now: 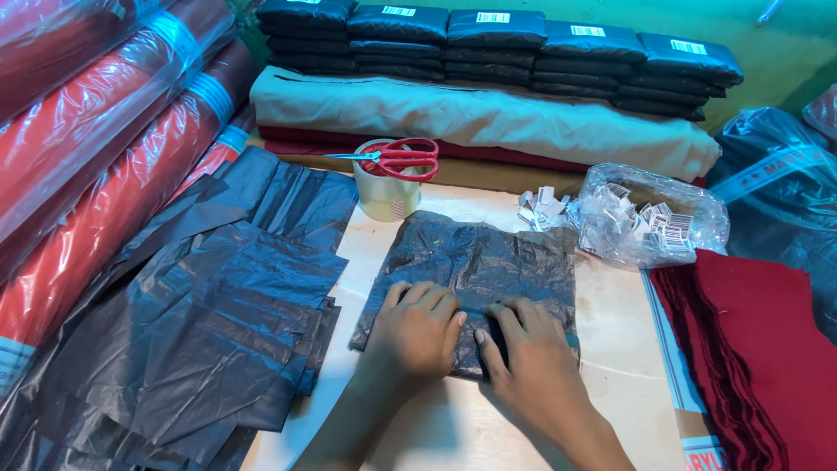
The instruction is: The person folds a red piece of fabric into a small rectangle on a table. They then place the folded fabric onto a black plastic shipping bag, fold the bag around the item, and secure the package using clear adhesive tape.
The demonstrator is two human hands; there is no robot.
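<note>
Black plastic, thin and crinkled, wraps a flat square packet (475,279) lying on the pale table (610,349), just near of a roll of clear tape (386,194) with red-handled scissors (397,159) resting on top. Both hands press down on the packet's near edge: the left hand (417,336) lies flat with fingers spread and slightly curled, and the right hand (527,353) lies beside it, fingertips almost meeting the left's at the middle of the edge. Neither hand closes round anything; they are open, palms down, pinning the plastic.

To do this pressing well, it looks wise to keep the palms flat and smooth outward from the middle toward the corners, so that trapped air leaves and the fold lies crisp rather than bunching. The film is slippery and springs back, so one hand should probably stay down as an anchor whenever the other lifts. The tape is far of the packet, within reach.

A heap of loose black bags (209,323) lies to the left, touching nothing under the hands. To the right a clear bag of small printed labels (654,218) sits just beside the packet's far right corner, and folded dark red cloth (758,349) lies further right. Finished black packets (497,44) are stacked at the far side.
</note>
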